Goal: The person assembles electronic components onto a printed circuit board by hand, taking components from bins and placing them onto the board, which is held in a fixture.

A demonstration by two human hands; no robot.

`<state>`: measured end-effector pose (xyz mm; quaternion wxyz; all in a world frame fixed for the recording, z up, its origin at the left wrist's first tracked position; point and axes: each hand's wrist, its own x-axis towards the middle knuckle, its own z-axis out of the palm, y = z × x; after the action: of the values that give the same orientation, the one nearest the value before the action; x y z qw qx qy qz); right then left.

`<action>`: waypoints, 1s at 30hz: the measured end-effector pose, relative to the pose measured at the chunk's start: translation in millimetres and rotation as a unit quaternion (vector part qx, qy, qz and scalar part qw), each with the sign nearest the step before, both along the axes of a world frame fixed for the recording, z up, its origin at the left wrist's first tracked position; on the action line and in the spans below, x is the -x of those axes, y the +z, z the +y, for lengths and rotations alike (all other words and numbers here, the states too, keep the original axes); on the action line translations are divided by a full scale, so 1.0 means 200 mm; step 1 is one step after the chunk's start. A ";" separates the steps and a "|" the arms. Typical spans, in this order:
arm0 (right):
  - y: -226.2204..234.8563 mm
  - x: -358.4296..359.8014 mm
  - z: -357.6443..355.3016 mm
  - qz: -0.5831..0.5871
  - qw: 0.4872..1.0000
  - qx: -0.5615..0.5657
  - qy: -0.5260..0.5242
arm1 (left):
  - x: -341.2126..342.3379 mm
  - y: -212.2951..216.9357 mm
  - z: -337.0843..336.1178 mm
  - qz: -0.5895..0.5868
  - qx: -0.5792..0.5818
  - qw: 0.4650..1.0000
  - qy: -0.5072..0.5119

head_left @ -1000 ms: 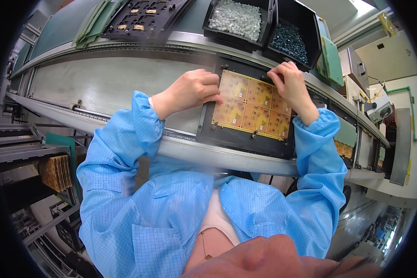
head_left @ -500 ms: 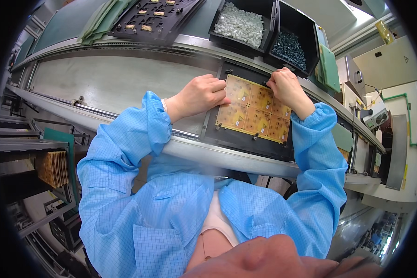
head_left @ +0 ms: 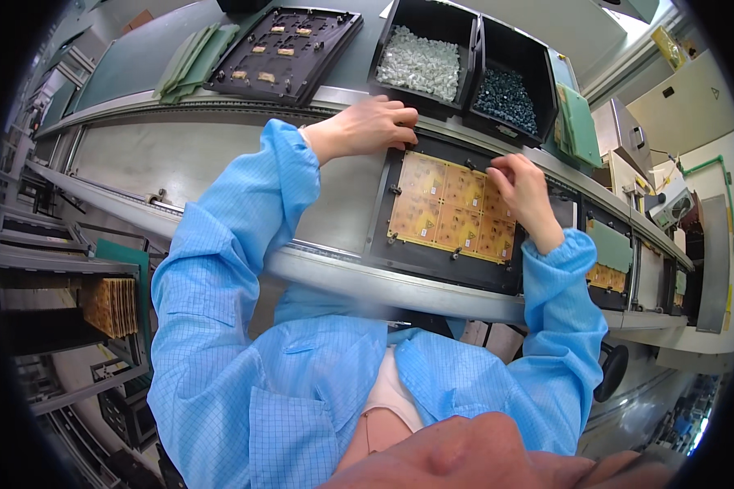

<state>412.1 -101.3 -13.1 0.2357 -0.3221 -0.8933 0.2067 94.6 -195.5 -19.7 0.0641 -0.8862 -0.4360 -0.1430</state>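
A yellow-brown panel of several joined circuit boards [head_left: 437, 213] lies in a black carrier tray [head_left: 432, 262] on the conveyor. Small dark clips sit around its edges, one of them a clip [head_left: 395, 190] on the left side. My left hand [head_left: 365, 130] is at the tray's far left corner, its fingers curled down and closed. What they grip there is hidden. Over the panel's far right part, my right hand [head_left: 530, 200] has thumb and fingers drawn together in a pinch. Anything between them is too small to make out.
Beyond the conveyor stand a black bin of clear-white small pieces [head_left: 420, 65] and a bin of dark blue pieces [head_left: 506, 94]. Another black carrier [head_left: 249, 57] and green sheets [head_left: 192, 65] lie far left. On the right, a green-covered board [head_left: 607, 244] sits farther along the line.
My left hand has gone from the panel's left edge to the tray's far left corner. My right hand has drawn slightly nearer and right. The whole view has shifted a little.
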 end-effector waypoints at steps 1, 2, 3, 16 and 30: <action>0.00 -0.04 -0.01 0.004 1.000 -0.001 0.001 | 0.01 0.02 0.02 0.004 -0.001 1.000 0.001; 0.01 -0.09 -0.01 0.012 1.000 0.003 -0.012 | 0.02 0.03 0.05 0.032 -0.001 0.999 -0.029; 0.01 -0.15 -0.01 0.019 0.999 0.008 -0.026 | 0.03 0.04 0.06 0.059 0.001 0.996 -0.060; -0.22 -0.39 -0.13 0.021 0.979 0.032 -0.201 | -0.05 0.12 0.10 0.035 -0.123 0.991 0.041; -0.18 0.09 -0.28 0.032 0.989 0.145 -0.026 | -0.04 0.20 0.47 -0.045 0.055 0.939 0.338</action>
<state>394.9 -158.1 -49.7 0.2203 -0.3693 -0.8371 0.3381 102.5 -102.1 19.5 0.0399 -0.6816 -0.7192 -0.1284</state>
